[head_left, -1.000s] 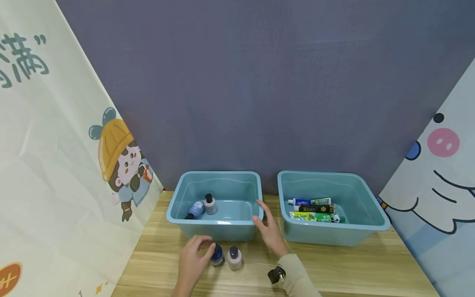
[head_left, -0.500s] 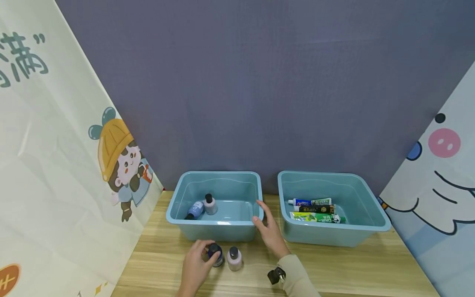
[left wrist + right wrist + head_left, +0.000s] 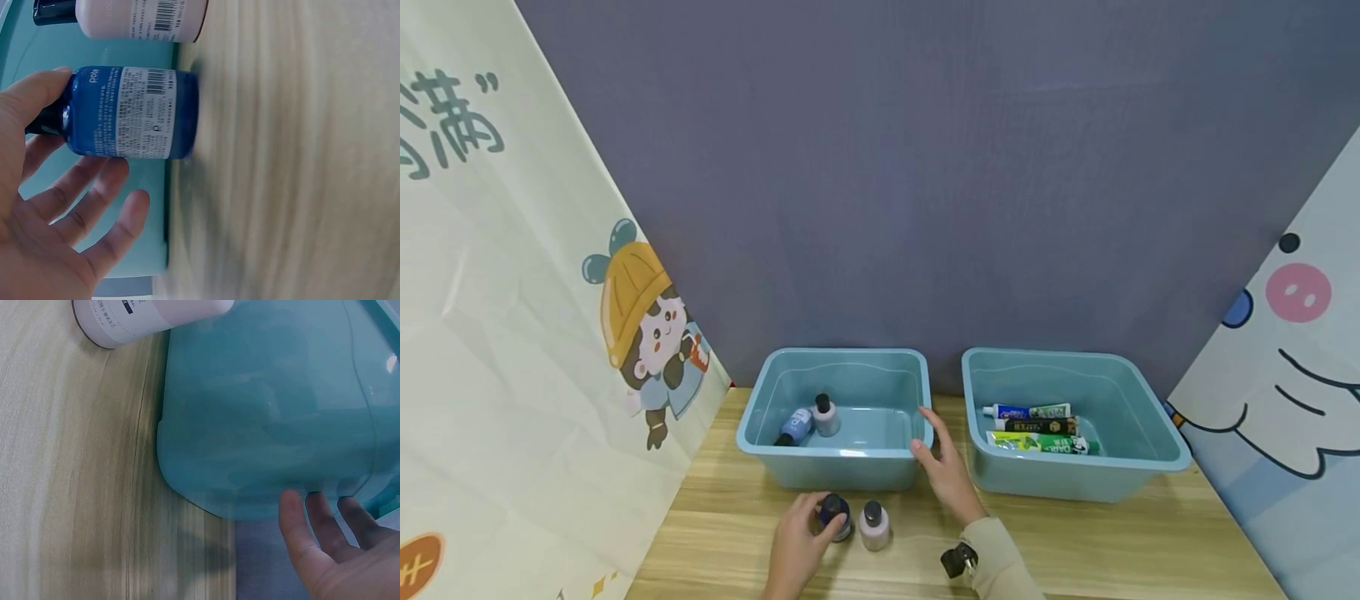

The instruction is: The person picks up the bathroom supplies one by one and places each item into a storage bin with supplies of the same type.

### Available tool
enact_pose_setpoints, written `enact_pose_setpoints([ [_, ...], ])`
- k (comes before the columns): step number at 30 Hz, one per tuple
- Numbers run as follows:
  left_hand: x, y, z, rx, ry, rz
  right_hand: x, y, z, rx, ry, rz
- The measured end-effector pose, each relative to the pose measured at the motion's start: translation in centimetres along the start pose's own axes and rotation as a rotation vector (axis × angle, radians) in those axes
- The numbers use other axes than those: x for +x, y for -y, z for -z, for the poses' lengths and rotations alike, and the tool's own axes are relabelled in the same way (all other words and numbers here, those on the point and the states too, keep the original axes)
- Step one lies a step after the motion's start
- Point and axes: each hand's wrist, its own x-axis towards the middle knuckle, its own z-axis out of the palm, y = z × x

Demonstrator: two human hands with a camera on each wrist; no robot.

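My left hand (image 3: 796, 542) pinches a dark blue bottle (image 3: 134, 112) around its black cap and neck, thumb on one side and fingers on the other. The bottle stands upright on the table, its white barcode label facing the left wrist camera. Just right of it is a pale pink bottle (image 3: 874, 532) with a black cap, also upright. My right hand (image 3: 951, 475) rests at the front right corner of the left blue bin (image 3: 850, 471), its fingers extended and spread. In the right wrist view, fingertips (image 3: 290, 500) touch the bin's outer wall.
In the left bin, a pale pink bottle (image 3: 827, 418) stands beside a blue bottle (image 3: 797, 423) lying tilted. A second blue bin (image 3: 1075, 483) on the right holds several toothpaste tubes (image 3: 1041, 443). The wooden table (image 3: 700, 533) meets a grey backdrop (image 3: 880, 167).
My left hand has moved slightly right and closed its thumb and fingers around the dark blue bottle's cap. The right hand stays at the bin's corner.
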Motion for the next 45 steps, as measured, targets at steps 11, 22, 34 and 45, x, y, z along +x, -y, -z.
enact_pose_setpoints([
  [11, -0.4, 1.0, -0.6, -0.182, 0.029, 0.029, -0.1, -0.1, 0.0, 0.017, 0.014, -0.008],
  [22, -0.7, 1.4, -1.2, -0.308, 0.01, 0.07, -0.1, -0.1, 0.0, 0.019, 0.01, 0.007],
  [34, -1.0, 1.4, -1.5, -0.337, -0.051, 0.038, -0.2, 0.1, 0.1, 0.017, 0.008, 0.006],
  [45, -0.7, 1.1, -1.0, -0.307, -0.097, -0.001, -0.1, 0.1, 0.1, 0.029, 0.016, 0.002],
])
